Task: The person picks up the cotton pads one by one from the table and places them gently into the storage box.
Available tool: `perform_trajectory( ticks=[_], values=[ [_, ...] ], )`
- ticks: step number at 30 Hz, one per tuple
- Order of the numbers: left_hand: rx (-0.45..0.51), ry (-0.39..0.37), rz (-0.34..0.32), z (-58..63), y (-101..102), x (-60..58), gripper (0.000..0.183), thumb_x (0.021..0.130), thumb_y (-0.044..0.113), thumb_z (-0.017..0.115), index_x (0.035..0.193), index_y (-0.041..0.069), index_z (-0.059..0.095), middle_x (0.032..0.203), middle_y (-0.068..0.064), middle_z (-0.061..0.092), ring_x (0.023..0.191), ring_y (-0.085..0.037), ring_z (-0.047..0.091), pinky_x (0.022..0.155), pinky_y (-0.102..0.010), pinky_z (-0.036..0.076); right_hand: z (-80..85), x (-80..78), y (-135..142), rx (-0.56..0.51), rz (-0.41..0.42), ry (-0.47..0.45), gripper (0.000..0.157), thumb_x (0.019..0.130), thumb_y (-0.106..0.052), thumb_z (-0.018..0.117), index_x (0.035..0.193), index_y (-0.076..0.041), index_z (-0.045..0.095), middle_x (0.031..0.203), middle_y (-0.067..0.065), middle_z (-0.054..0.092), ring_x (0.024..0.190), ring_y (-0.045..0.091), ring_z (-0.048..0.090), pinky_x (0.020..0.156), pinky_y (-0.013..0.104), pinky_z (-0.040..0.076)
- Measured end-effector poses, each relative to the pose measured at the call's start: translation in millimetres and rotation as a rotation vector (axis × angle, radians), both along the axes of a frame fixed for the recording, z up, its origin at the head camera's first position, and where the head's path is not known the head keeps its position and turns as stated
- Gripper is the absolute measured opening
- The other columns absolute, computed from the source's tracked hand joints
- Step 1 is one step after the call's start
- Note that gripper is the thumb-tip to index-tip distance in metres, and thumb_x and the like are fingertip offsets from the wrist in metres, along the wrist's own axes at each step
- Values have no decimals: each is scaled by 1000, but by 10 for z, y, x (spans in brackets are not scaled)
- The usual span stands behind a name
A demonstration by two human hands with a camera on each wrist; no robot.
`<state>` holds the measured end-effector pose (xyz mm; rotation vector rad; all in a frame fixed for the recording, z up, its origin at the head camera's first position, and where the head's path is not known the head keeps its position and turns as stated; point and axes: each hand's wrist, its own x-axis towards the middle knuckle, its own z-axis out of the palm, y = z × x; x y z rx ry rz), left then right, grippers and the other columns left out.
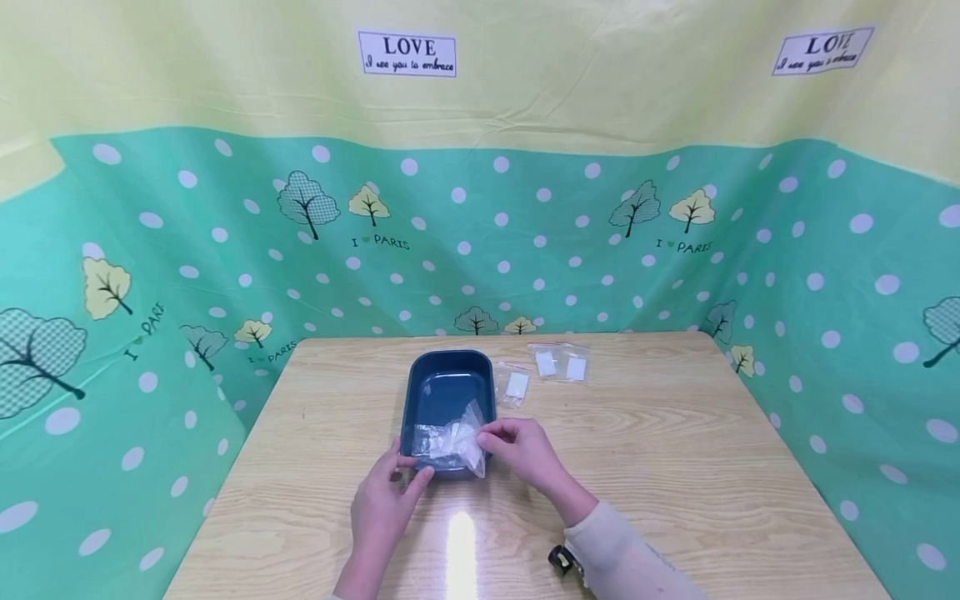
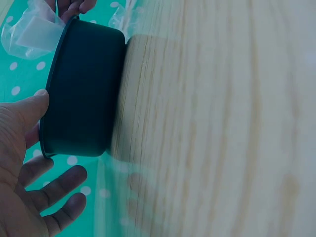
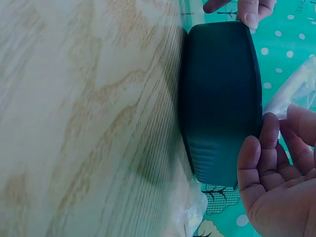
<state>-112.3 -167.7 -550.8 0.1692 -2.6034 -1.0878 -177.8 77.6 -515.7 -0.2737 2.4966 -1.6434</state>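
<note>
A dark blue plastic bin (image 1: 444, 396) stands on the wooden table, its open top facing up. At its near left corner my left hand (image 1: 378, 508) pinches the rim between thumb and index finger; the other fingers (image 2: 61, 190) spread free beside the wall. My right hand (image 1: 527, 457) pinches a clear plastic bag (image 1: 471, 442) with something white inside, at the bin's near right corner. Within the bin's near end, more clear plastic (image 1: 429, 440) shows beside that bag. In the right wrist view, the right hand's little finger (image 3: 248, 153) lies right at the bin's rim.
Behind and right of the bin, a small clear bag (image 1: 515, 387) with a white piece lies on the table (image 1: 675, 458). Farther back are two more such bags (image 1: 576, 367), overlapping. A green dotted curtain (image 1: 480, 242) encloses the back and sides. A small black device (image 1: 560, 559) sits by the right sleeve.
</note>
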Motion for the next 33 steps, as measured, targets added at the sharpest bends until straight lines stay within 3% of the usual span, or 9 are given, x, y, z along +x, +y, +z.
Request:
perform_trajectory(
  ticks=[8, 25, 33],
  values=[
    [-1, -5, 5, 0, 2, -1, 28, 87, 38, 89, 104, 20, 75, 155, -12, 61, 98, -31, 79, 71, -41, 62, 23, 10, -25, 3, -7, -36, 27, 104, -29, 73, 121, -9, 79, 114, 3, 81, 99, 14, 72, 92, 37, 64],
    [-4, 9, 8, 2, 1, 0, 28, 86, 37, 90, 103, 20, 75, 154, -12, 62, 96, -30, 79, 66, -36, 60, 3, 15, -14, -16, -13, -51, 25, 103, -29, 74, 115, -8, 79, 106, 3, 80, 90, 14, 67, 80, 24, 59],
    [1, 5, 7, 1, 1, -1, 28, 87, 37, 90, 103, 20, 75, 154, -12, 62, 96, -30, 79, 65, -32, 58, 14, 20, -9, -25, -13, -61, 25, 103, -30, 73, 115, -8, 79, 106, 3, 80, 91, 13, 67, 81, 23, 59]
  ],
)
